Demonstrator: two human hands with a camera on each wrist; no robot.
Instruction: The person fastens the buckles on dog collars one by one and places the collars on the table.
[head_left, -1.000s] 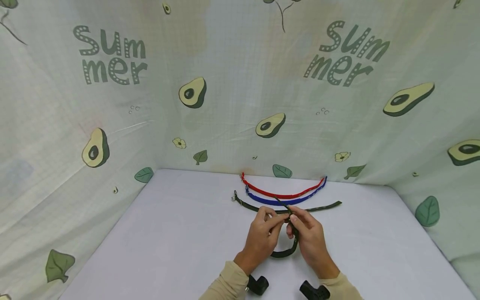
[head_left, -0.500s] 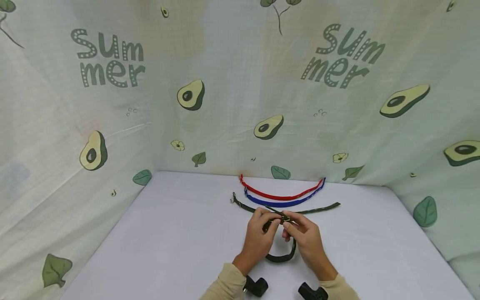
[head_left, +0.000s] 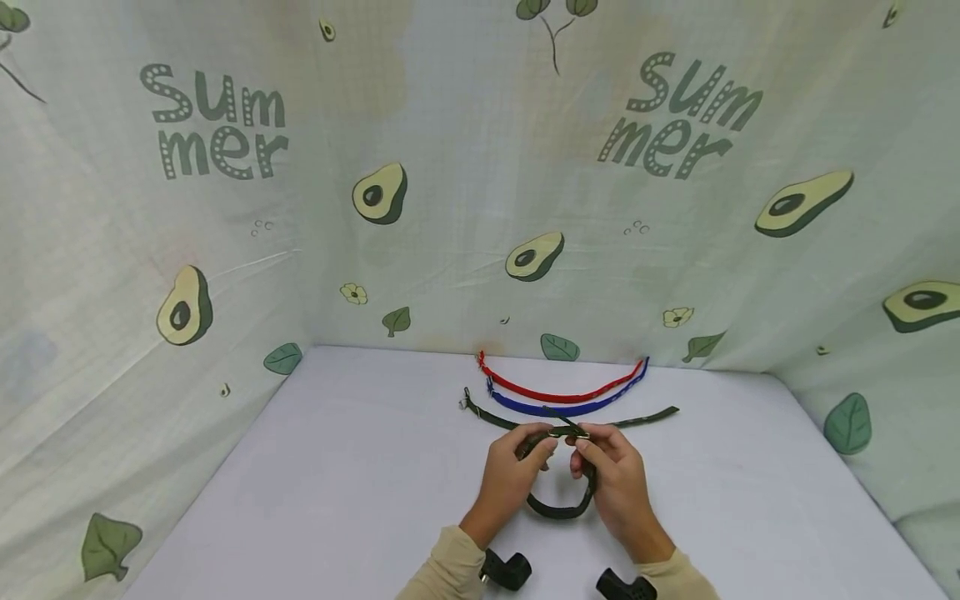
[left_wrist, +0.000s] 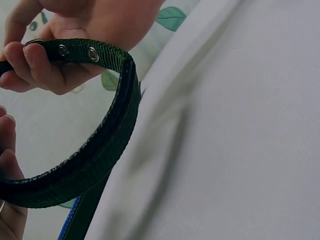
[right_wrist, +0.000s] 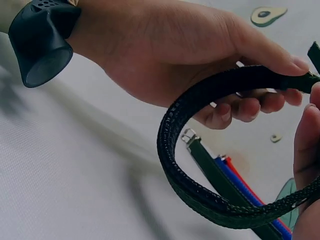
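Observation:
A dark green webbing collar (head_left: 557,511), bent into a hanging loop, is held above the table between both hands. My left hand (head_left: 508,475) pinches one end between thumb and fingers; in the right wrist view, this left hand (right_wrist: 165,55) spans the loop's top. My right hand (head_left: 618,483) grips the other side near a metal buckle (head_left: 582,435), where a narrow strap end sticks up to the left. Metal eyelets (left_wrist: 93,54) show in the left wrist view, beside the right hand's curled fingers. The fingers partly hide how the strap passes through the buckle.
Behind the hands, a second dark green collar (head_left: 648,419), a blue collar (head_left: 573,410) and a red collar (head_left: 558,398) lie in curved rows on the white table (head_left: 337,467). A printed cloth (head_left: 450,108) hangs around the back and sides. Black devices (head_left: 506,571) sit at both wrists.
My left hand has shifted slightly left and down and turned, uncovering the strap and buckle between the hands. My right hand has stayed nearly in place. The strap end has changed its slant.

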